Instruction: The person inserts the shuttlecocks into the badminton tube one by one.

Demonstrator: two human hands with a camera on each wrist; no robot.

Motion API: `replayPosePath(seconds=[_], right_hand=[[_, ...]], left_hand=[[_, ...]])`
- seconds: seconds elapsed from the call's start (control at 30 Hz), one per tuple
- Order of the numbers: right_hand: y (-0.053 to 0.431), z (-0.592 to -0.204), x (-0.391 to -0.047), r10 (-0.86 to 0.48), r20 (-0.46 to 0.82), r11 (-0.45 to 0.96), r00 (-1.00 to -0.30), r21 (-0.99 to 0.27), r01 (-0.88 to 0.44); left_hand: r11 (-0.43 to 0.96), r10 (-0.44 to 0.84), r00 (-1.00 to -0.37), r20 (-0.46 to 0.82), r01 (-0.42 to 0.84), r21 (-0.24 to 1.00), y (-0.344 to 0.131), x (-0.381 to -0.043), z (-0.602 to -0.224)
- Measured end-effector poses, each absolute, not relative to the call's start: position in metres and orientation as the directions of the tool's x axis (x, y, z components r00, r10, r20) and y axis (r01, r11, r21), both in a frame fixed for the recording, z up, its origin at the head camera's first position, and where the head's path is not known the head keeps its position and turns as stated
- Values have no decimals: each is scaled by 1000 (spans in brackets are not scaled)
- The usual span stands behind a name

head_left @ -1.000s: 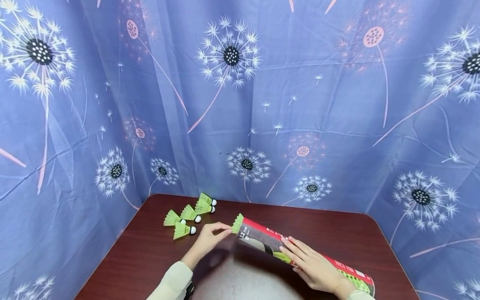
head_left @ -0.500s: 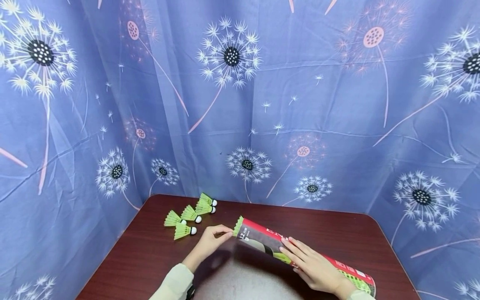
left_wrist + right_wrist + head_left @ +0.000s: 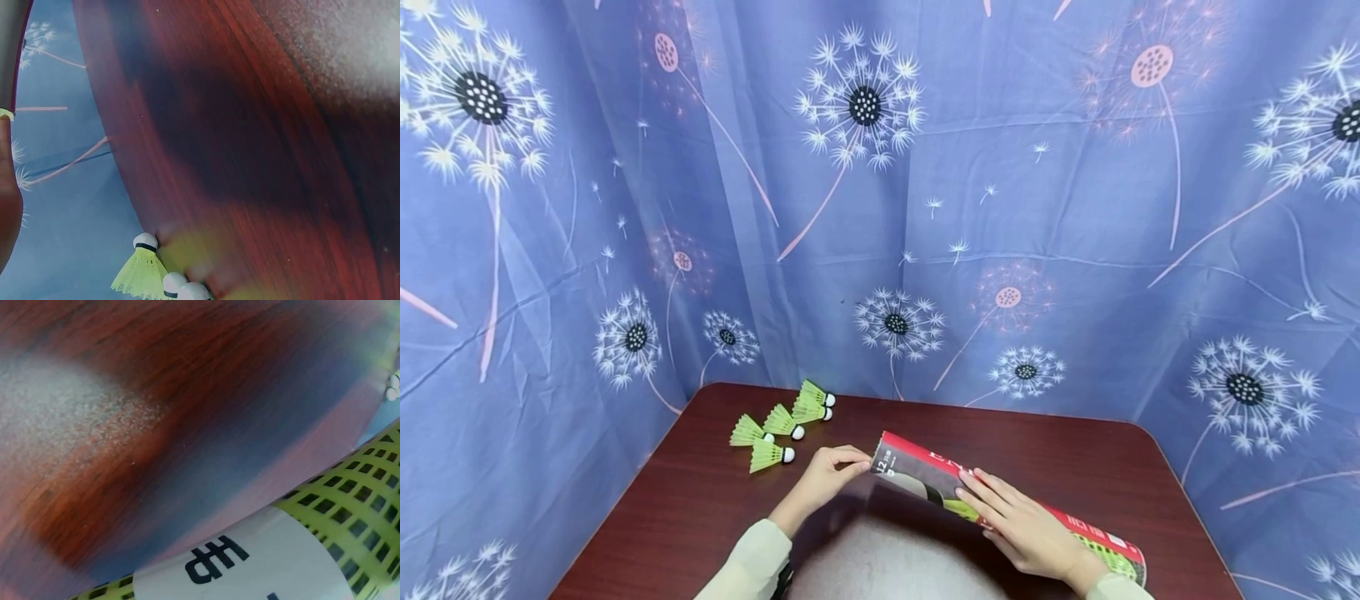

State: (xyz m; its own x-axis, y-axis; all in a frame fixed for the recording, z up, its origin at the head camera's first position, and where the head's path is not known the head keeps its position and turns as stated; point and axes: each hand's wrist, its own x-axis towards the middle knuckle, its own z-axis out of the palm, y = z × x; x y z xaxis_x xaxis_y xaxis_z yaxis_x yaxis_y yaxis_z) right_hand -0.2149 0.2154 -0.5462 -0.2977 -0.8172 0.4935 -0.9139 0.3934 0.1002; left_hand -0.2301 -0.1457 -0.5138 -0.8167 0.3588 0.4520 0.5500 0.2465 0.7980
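Observation:
A long printed shuttlecock tube (image 3: pixel 917 467), red, grey and yellow-green, lies slanted across the table in the head view, its open end to the left. My right hand (image 3: pixel 1018 527) grips it around the middle, fingers laid over the top and thumb on the near side. At the tube's mouth, the thumb and forefinger of my left hand (image 3: pixel 823 483) pinch the skirt edge of a shuttlecock (image 3: pixel 7 114), a thin yellow-green rim in the left wrist view; the tube hides the rest. Several yellow-green shuttlecocks (image 3: pixel 782 422) with white heads lie left of my left hand.
The dark red-brown table (image 3: pixel 1060 454) has rounded back corners and a shiny glare patch (image 3: pixel 887 558) near its front. Behind and beside it hangs a blue curtain (image 3: pixel 955 333) with dandelion prints.
The shuttlecock has slid into the tube, so its skirt no longer sticks out in the head view. My left hand has followed slightly right; my right hand keeps its grip.

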Motion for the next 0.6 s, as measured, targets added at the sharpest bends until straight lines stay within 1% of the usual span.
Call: replayPosePath(seconds=[0.23,0.47,0.53,0.6], right_hand=[[216,-545,-216,-817,491,390,-301,87,-917],[217,-547,-217,-817,494,389,-296,94,-916],[217,-548,-218,-816,497,388,-295,93,-917],[217,-548,-218,-814,500,389,-296,92,-917]], left_hand=[[246,361,-808,465,564,788,-146,-230,-516],[220,345,-775,530,615,757,-150,-231,-521],[223,326,-773,544,622,751,-153,-233,-522],[228,301,-785,541,610,758,-158,-233,-521]])
